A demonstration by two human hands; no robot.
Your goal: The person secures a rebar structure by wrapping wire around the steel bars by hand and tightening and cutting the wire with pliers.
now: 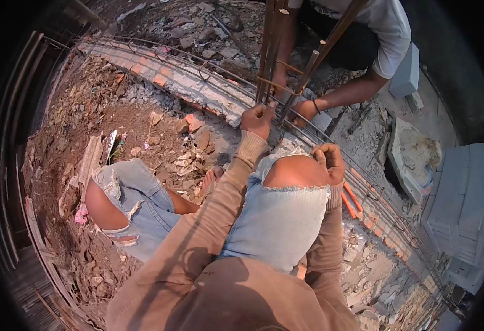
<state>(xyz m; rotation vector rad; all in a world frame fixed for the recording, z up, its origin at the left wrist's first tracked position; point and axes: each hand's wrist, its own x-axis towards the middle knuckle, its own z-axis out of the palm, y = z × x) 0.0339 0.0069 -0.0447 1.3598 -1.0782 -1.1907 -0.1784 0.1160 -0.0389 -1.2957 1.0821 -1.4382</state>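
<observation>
My left hand (257, 121) is closed at the foot of several upright rebar rods (270, 52), where they meet the horizontal bars. What its fingers pinch is hidden. My right hand (331, 163) has its fingers curled beside my bent knee (295, 172); I cannot make out anything in them. Just below it, two orange-red tool handles (352, 199) show beside the long bars; the tool's head is not visible. Across from me, a co-worker's hand (305, 112) with a dark wristband reaches in at the same joint, and the other hand is partly hidden behind the rods.
A low brick and concrete footing (170, 74) with rebar along it runs diagonally past me. Rubble and soil (120, 118) lie on the left. On the right are stacked grey blocks (460, 193), a cement-crusted broken container (413, 157) and another block (406, 71).
</observation>
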